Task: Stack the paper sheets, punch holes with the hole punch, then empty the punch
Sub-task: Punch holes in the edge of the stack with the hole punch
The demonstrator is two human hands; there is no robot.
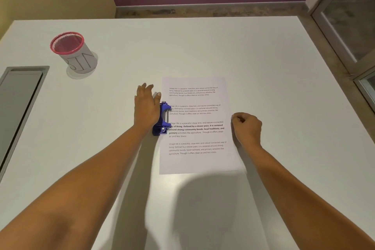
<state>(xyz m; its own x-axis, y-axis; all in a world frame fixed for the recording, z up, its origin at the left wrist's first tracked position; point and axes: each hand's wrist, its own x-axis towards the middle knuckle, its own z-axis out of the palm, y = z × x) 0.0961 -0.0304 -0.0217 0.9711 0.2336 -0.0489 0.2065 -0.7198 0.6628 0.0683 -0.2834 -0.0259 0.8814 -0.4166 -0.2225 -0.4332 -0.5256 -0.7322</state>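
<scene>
A stack of printed paper sheets (pixel 199 148) lies in the middle of the white table (pixel 263 67). A blue hole punch (pixel 163 119) sits over the stack's left edge, about halfway along it. My left hand (pixel 146 105) lies flat with straight fingers, its palm pressing on the punch from the left. My right hand (pixel 246 127) is curled into a fist at the stack's right edge; whether it pinches the paper is hidden.
A mesh cup with a red rim, marked BIN (pixel 74 53), stands at the far left of the table. A grey recessed panel (pixel 18 105) is set into the table's left side. A glass door is at the right.
</scene>
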